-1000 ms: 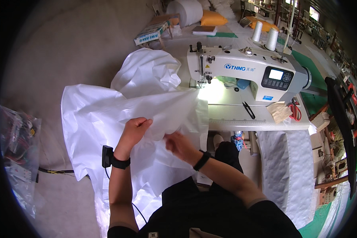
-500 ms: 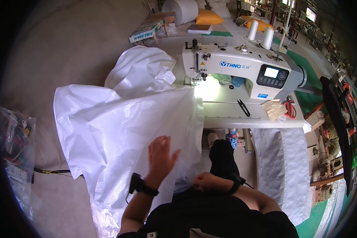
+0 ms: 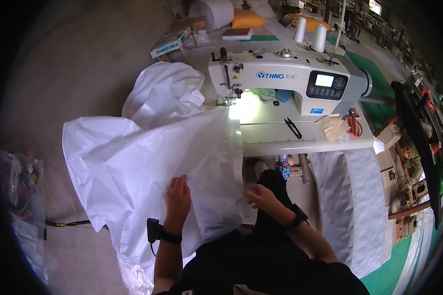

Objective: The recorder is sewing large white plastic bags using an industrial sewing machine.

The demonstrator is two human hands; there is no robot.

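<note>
A large white plastic sheet [image 3: 118, 157] hangs in folds from the sewing machine [image 3: 280, 73], its upper right corner at the lit needle area. My left hand [image 3: 178, 197] is closed on the sheet's surface, fingers drawn together and gathering a fold. At the sheet's right edge, above my knee, my right hand [image 3: 263, 199] is closed, thumb and fingers pinching that edge. Both wrists wear black bands with small devices. Part of the sheet near my lap looks clear and thin.
Black thread snips [image 3: 294, 129], a brown paper scrap [image 3: 332, 127] and red-handled scissors [image 3: 354, 127] lie on the machine table [image 3: 280, 141]. Two white thread cones [image 3: 319, 38] stand behind the machine. A grey-white sheet [image 3: 347, 211] hangs at right; a clear bag [image 3: 22, 211] is at far left.
My left hand has gone from spread fingers to closed on the sheet. My right hand has moved up and forward along the sheet's edge. The view has shifted slightly.
</note>
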